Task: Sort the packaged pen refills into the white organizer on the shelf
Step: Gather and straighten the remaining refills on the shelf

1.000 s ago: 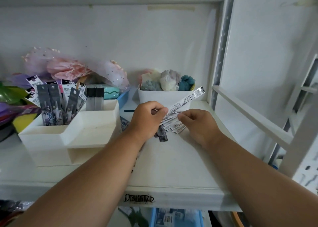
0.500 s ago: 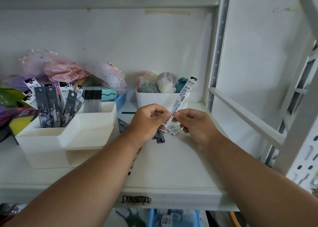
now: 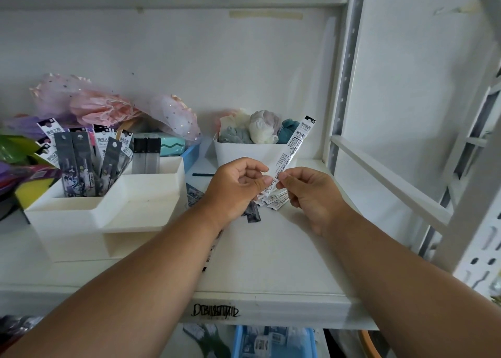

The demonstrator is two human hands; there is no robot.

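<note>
1. Both hands pinch one white refill packet (image 3: 291,158) at its lower end: the left hand (image 3: 235,186) takes it between thumb and forefinger, and the right hand (image 3: 309,195) nips the same end from the right. The packet slants up and to the right, lifted off the shelf (image 3: 271,271).
2. Held only at its tip, the long thin packet could twist or slip out during a handover.
3. Just beneath the hands, loose packets (image 3: 273,199) lie fanned; a lowered wrist might scatter them.
4. Farther left, the white organizer (image 3: 113,211) already stands crowded with upright refill packs (image 3: 81,165); pushing another in could tip them.
</note>
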